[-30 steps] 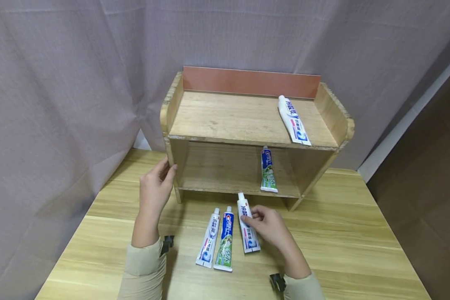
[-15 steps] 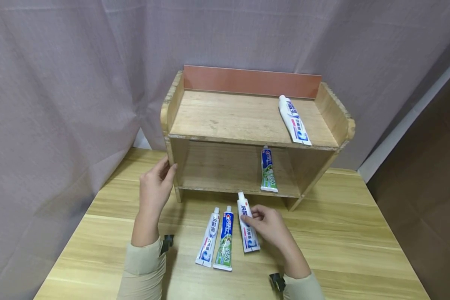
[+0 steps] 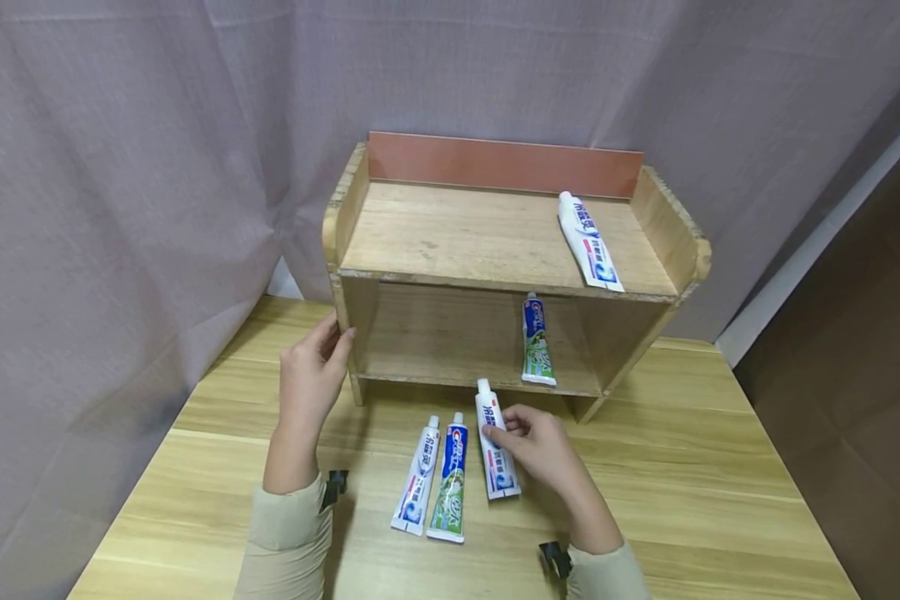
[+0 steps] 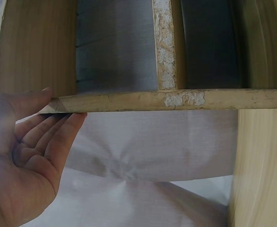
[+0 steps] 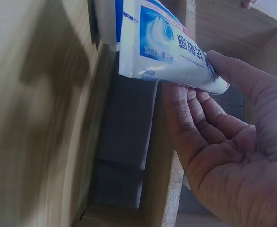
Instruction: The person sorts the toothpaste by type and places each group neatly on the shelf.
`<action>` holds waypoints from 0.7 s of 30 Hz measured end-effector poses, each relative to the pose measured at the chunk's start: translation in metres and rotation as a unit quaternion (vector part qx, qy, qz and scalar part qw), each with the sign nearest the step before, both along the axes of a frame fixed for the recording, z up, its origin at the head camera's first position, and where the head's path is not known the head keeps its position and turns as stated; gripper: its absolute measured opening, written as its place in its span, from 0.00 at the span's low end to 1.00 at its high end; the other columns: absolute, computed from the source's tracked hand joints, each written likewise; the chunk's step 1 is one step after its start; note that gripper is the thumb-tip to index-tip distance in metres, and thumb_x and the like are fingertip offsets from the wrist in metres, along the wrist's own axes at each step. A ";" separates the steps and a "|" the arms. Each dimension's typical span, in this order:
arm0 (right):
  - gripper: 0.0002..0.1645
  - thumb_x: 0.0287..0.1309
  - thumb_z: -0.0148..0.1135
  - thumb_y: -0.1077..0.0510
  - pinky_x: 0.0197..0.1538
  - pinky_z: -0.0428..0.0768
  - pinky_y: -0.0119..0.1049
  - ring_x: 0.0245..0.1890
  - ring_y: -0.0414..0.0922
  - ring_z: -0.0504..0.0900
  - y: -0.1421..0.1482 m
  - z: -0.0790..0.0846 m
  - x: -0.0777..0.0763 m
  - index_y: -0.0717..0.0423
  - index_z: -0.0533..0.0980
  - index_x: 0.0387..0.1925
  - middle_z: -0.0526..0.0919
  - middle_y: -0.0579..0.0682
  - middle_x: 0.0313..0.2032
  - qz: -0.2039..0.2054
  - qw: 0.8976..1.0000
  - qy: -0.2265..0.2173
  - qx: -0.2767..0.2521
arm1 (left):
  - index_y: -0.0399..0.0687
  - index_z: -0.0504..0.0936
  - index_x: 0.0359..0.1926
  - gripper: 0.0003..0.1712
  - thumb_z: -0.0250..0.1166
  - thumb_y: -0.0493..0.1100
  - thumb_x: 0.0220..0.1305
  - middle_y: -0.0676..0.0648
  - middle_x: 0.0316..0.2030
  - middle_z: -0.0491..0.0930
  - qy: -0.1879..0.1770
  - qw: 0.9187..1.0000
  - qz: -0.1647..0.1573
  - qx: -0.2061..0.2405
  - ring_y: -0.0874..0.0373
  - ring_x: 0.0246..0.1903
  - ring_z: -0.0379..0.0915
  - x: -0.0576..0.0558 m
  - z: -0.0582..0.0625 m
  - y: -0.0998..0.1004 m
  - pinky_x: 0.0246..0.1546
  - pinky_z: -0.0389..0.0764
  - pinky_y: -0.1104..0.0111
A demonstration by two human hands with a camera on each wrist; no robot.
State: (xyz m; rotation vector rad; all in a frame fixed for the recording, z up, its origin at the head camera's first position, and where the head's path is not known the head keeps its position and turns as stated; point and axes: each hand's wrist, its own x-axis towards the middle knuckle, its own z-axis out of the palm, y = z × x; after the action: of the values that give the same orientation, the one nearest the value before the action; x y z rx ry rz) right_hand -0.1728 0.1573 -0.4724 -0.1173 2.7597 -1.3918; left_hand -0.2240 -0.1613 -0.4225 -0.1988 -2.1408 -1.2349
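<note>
- The right hand is pinching a white plastic toothpaste tube with blue lettering between thumb and fingers, its cap pointing at the front edge of a two-tier wooden shelf unit
- The left hand is gripping the unit's side panel, thumb inside, fingers outside
- A gap is separating the held tube from a blue-and-green toothpaste tube, which is lying just beside a second white tube
- A third white tube on the top board and another blue-and-green tube below are reaching the front edges
- The thumb is covering some lettering; whether the held tube is touching the table, I cannot tell
- Beige sleeves are running out of sight
- The pale wood-grain table is standing before a greyish-mauve curtain
</note>
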 end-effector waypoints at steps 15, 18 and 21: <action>0.12 0.56 0.75 0.51 0.32 0.85 0.31 0.29 0.42 0.81 -0.002 0.010 -0.003 0.53 0.83 0.37 0.83 0.44 0.28 0.003 1.000 0.010 0.012 | 0.39 0.83 0.57 0.18 0.67 0.38 0.69 0.37 0.47 0.85 0.000 1.000 0.001 0.001 0.48 0.44 0.86 0.000 0.000 0.000 0.43 0.88 0.69; 0.12 0.56 0.75 0.51 0.32 0.85 0.32 0.29 0.42 0.81 -0.002 0.012 -0.003 0.53 0.83 0.37 0.84 0.44 0.28 0.004 1.000 0.008 0.012 | 0.39 0.83 0.57 0.18 0.67 0.38 0.69 0.37 0.47 0.85 0.001 1.000 0.001 0.001 0.48 0.43 0.86 0.001 0.000 0.000 0.43 0.88 0.69; 0.12 0.55 0.75 0.51 0.33 0.85 0.32 0.30 0.42 0.81 -0.002 0.012 -0.003 0.53 0.83 0.37 0.84 0.44 0.28 0.005 1.000 0.009 0.015 | 0.39 0.83 0.57 0.18 0.67 0.38 0.69 0.37 0.47 0.85 0.001 1.000 0.002 0.000 0.48 0.43 0.86 0.000 0.000 0.000 0.43 0.88 0.69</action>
State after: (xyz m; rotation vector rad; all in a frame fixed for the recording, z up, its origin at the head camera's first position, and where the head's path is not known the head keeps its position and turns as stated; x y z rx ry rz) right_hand -0.1755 0.1551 -0.4601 -0.1438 2.7884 -1.3538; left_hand -0.2236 -0.1614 -0.4222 -0.1952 -2.1391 -1.2325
